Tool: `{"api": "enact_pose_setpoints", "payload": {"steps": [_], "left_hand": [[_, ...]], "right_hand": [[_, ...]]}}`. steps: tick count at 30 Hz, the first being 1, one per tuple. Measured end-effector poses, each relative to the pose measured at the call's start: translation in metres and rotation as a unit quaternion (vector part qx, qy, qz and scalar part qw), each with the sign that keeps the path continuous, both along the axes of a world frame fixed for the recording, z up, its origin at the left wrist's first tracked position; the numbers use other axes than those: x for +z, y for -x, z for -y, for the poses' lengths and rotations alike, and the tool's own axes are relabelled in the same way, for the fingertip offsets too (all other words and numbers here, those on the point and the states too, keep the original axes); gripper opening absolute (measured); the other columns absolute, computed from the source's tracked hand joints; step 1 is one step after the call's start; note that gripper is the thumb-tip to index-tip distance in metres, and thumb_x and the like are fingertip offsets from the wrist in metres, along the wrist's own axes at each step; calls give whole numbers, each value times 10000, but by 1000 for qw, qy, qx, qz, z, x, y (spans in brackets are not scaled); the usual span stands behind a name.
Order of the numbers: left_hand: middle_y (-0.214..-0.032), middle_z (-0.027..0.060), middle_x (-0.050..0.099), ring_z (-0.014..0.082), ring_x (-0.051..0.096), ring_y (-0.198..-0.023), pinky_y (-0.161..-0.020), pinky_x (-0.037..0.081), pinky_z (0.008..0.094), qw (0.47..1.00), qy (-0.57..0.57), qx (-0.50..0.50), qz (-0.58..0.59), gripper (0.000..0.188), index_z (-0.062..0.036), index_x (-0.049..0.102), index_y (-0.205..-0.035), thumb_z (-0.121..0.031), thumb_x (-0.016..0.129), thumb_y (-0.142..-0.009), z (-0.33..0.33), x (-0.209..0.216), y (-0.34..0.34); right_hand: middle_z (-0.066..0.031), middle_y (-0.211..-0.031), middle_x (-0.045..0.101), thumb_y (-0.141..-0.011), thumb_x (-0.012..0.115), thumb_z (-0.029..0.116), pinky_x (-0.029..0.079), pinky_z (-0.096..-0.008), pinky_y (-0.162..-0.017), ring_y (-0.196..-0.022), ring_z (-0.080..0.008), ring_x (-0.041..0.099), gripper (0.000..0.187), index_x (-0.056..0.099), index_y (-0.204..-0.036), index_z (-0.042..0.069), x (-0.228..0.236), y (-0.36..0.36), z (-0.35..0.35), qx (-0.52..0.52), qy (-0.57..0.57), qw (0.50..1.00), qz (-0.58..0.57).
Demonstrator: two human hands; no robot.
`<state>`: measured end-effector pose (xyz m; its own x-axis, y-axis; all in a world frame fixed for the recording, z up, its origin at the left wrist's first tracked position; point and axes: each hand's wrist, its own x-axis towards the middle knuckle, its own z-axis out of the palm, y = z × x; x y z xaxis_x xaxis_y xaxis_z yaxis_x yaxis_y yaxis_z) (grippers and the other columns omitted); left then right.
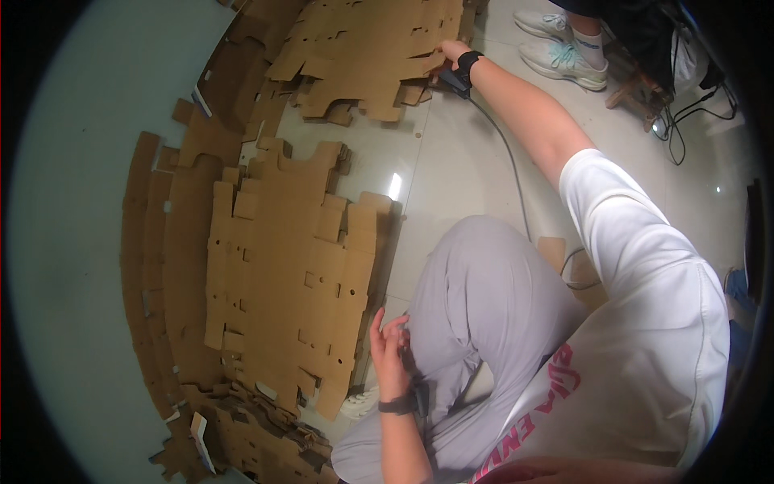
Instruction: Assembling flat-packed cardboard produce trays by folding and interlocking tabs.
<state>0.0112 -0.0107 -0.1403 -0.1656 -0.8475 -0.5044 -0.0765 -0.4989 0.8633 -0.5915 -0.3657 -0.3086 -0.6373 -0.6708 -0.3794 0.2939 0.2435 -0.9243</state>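
My right hand [453,53] reaches far forward to the right edge of a stack of die-cut cardboard sheets [367,60]. Its fingers are closed at the edge of a brown sheet there, partly hidden by the hand's own back. My left hand [390,351] is raised above my lap, holding nothing, its fingers apart and loosely bent. Just left of it lies a second stack of flat cardboard sheets [282,266], with slots, tabs and small round holes. Both wrists wear black straps; a small black box [455,81] with a cable hangs at the right one.
More cardboard pieces [193,266] lean along the pale wall [81,242], and others lie at the lower left [258,440]. Another person's light shoes [564,63] stand at the upper right near a small wooden stool [641,98] and black cables [685,121]. The floor is glossy pale tile [451,161].
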Motion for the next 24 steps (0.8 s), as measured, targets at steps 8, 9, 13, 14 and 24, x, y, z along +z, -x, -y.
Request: {"api": "enact_pose_setpoints", "payload": {"steps": [8,9,13,14,24], "left_hand": [[-1167,105,675,74,520,-779,-740,430,229,1000,-9,0,28,527,-15,403,-1499,-190,572,-1031,2,-4,-1],[-1167,105,675,74,520,-779,-740,430,229,1000,2,-7,10,527,-15,403,-1499,-190,572,-1031,2,-3,0],[-1158,97,675,80,477,-777,-751,417,234,1000,-14,3,12,502,-10,421,-1483,-169,571,-1031,2,0,0],[-1153,95,675,88,454,-781,-758,408,239,1000,-23,7,17,485,-13,431,-1473,-148,573,-1029,1,1,0],[-1150,85,665,82,450,-781,-753,409,232,1000,-20,-9,17,453,-8,467,-1448,-128,574,-1024,2,-2,1]], "right_hand": [[-168,-1150,700,-1020,554,385,572,-392,-722,-925,-251,702,471,605,-1296,6,-22,-21,6,-10,36,995,91],[-198,-1276,659,-1040,547,355,604,-442,-862,-1128,-295,691,460,552,-1349,14,-15,-19,4,35,-102,993,-43],[-204,-1150,699,-992,610,308,595,-396,-699,-929,-287,729,478,561,-1317,-39,4,-29,-30,-37,-88,995,-4],[-207,-1119,706,-989,608,270,593,-381,-638,-863,-294,736,451,561,-1304,-49,6,-35,-42,-63,-113,991,-12],[-238,-918,745,-970,612,151,523,-300,-387,-624,-276,754,294,607,-1176,-58,0,-45,-48,-114,-6,992,55]]}}
